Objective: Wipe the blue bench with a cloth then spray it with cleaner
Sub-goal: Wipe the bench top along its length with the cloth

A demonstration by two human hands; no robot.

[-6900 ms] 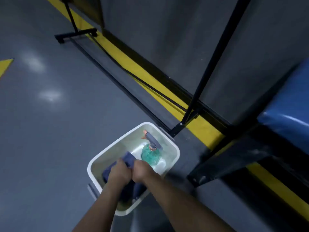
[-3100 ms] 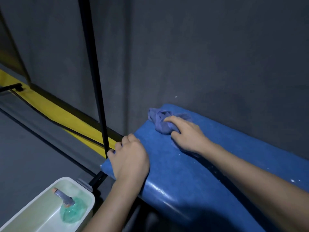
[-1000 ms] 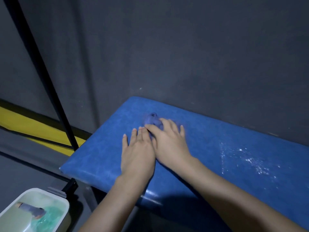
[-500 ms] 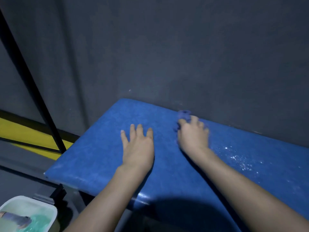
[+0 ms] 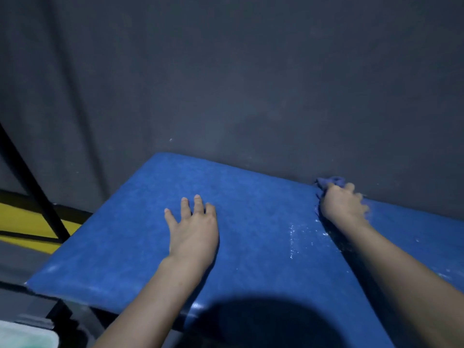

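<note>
The blue padded bench (image 5: pixel 120 244) fills the lower middle of the head view, its far edge against a dark wall. My right hand (image 5: pixel 342 207) presses a crumpled purple-blue cloth (image 5: pixel 331 181) onto the bench at that far edge; most of the cloth is hidden under the hand. My left hand (image 5: pixel 194 229) lies flat on the bench top with fingers spread and nothing in it. White specks and wet streaks (image 5: pixel 296 237) mark the surface between the hands. The spray bottle is out of view.
A white bin's corner (image 5: pixel 27 337) shows at the bottom left on the floor. A black metal pole (image 5: pixel 32 187) slants up at the left, in front of a yellow floor stripe (image 5: pixel 22 222). The dark grey wall (image 5: pixel 251 84) stands right behind the bench.
My right hand has slid the cloth to the right along the bench's far edge. My left hand stays flat in about the same spot. The view has shifted right, so the bin is almost gone.
</note>
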